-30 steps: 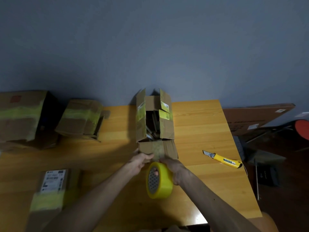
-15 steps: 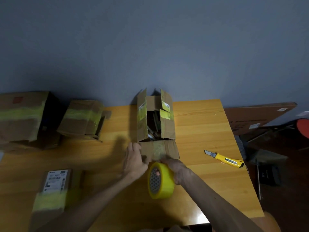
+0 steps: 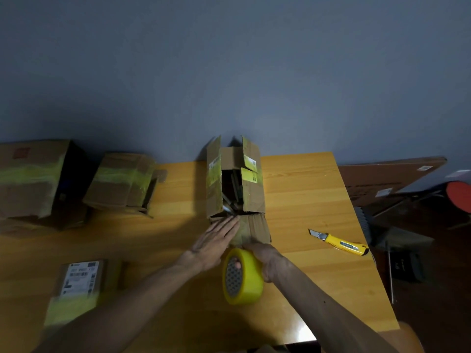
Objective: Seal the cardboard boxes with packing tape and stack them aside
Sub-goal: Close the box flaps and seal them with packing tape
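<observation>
Trouble, as we judge it, would start at the tape's loose end. Our left hand (image 3: 215, 242) lies flat on the near face of the open box (image 3: 235, 179), fingers (image 3: 226, 225) straight and pressed together, seemingly smoothing a strip down. Our right hand (image 3: 267, 258) curls round the yellow tape roll (image 3: 243, 278) just below it, one fingertip showing through the core. If we pull the roll upward before that end bonds, it may peel off or run crooked. The box stands mid-counter (image 3: 305, 189) by the wall, its long flaps upright and dark contents poking up inside. Those could stop the flaps meeting, and a light box might slide under the pull. A utility knife (image 3: 339, 243) lies to the right with its blade out, well apart from the hand yet within our forearm's sweep. A large taped box (image 3: 30, 179) and a smaller taped box (image 3: 122, 182) sit far left, with a small labelled box (image 3: 76, 281) near left. None of them blocks the work.
</observation>
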